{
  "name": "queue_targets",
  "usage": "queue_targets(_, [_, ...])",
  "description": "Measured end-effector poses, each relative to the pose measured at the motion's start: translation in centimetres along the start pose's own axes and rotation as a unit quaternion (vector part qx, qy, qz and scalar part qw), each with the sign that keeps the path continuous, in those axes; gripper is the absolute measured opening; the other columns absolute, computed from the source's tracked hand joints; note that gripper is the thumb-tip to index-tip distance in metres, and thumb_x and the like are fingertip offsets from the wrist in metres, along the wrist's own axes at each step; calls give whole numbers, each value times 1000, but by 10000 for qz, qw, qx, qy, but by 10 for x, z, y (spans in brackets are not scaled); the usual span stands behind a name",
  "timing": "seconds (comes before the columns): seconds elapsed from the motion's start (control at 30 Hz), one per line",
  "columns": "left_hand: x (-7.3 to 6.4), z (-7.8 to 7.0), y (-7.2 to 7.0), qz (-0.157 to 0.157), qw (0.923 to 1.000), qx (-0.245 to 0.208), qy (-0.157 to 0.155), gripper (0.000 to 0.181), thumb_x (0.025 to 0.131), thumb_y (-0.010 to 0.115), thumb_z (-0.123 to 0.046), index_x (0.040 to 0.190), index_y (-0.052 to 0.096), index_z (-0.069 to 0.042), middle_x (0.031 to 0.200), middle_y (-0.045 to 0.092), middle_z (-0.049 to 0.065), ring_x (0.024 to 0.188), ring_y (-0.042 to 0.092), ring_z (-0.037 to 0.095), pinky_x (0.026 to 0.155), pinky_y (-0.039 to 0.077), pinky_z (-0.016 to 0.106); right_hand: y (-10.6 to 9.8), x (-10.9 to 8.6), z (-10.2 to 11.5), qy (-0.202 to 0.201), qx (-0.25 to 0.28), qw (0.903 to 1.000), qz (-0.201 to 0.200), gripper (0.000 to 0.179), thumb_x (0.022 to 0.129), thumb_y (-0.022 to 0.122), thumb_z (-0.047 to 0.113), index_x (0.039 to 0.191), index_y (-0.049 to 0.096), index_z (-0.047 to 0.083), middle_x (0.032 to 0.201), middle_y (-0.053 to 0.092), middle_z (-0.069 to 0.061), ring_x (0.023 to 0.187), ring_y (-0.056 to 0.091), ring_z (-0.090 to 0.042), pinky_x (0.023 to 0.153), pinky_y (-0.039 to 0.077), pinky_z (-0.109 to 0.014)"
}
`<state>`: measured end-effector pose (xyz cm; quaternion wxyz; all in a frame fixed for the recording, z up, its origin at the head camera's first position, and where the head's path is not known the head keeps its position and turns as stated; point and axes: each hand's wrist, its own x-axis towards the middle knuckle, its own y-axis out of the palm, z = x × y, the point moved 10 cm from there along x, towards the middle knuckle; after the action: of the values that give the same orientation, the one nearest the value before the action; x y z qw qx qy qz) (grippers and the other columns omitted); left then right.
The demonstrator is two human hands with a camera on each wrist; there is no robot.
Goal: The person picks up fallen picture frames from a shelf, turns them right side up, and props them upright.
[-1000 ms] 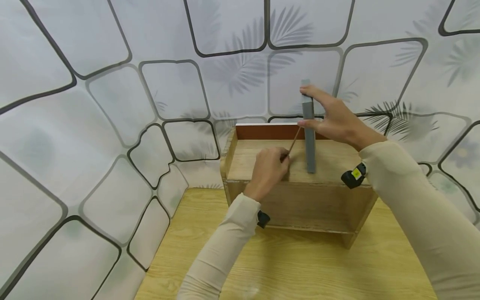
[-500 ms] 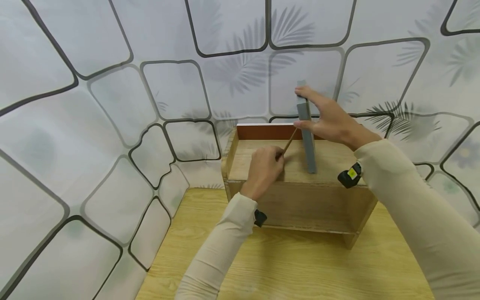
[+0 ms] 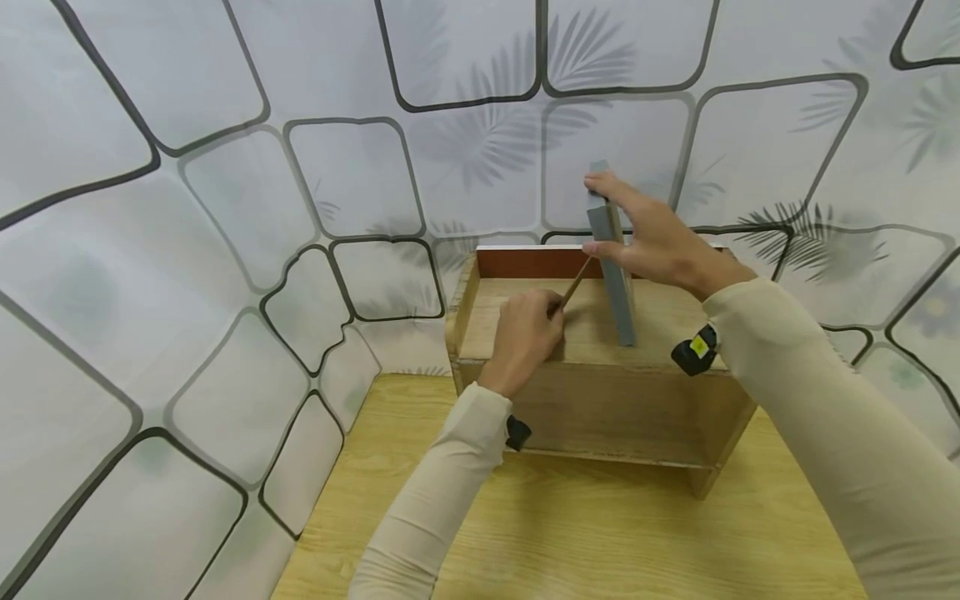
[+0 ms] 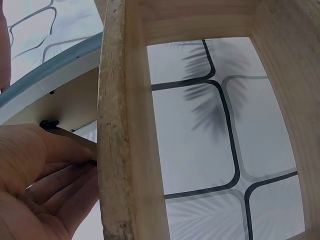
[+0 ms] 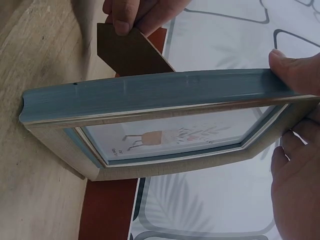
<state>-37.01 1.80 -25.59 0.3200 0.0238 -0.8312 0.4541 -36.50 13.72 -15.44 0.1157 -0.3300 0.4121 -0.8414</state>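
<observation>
A picture frame (image 3: 618, 292) with blue-grey edges stands on the upper board of a wooden shelf unit (image 3: 600, 408), its top leaning left. Its picture (image 5: 162, 140), showing a vase of flowers, appears in the right wrist view. My right hand (image 3: 667, 242) grips the frame's upper end, thumb on the near edge. My left hand (image 3: 521, 337) pinches the flat brown support leg (image 5: 130, 52) that slants out from the frame's back. In the left wrist view the leg's dark hinge (image 4: 49, 124) shows on the back panel.
Behind the shelf's upper board runs a reddish-brown strip (image 3: 517, 264). Patterned wall covering (image 3: 352, 192) rises close behind and at left. The unit stands on a yellow wood-grain table (image 3: 585, 533). A wooden side (image 4: 114, 120) lies right beside my left hand.
The frame's top has tipped left while its bottom stays about in place. My right hand moved left with it, and my left hand shifted slightly left with the leg.
</observation>
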Motion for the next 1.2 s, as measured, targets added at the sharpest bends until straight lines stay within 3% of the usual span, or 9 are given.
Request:
queue_targets(0.7, [-1, 6, 3, 144, 9996, -148, -168, 10, 94, 71, -8, 96, 81, -6, 88, 77, 2, 80, 72, 17, 75, 57, 33, 9, 7, 7, -193, -103, 9996, 155, 79, 96, 70, 11, 159, 24, 1, 167, 19, -15, 154, 11, -32, 121, 17, -52])
queue_targets(1.2, [-1, 6, 5, 179, 9995, -178, -164, 10, 94, 71, -8, 95, 81, -6, 89, 77, 4, 83, 73, 18, 76, 57, 32, 12, 10, 7, -316, -187, 9992, 178, 79, 95, 70, 10, 158, 25, -1, 167, 16, -15, 155, 8, -30, 123, 11, -48])
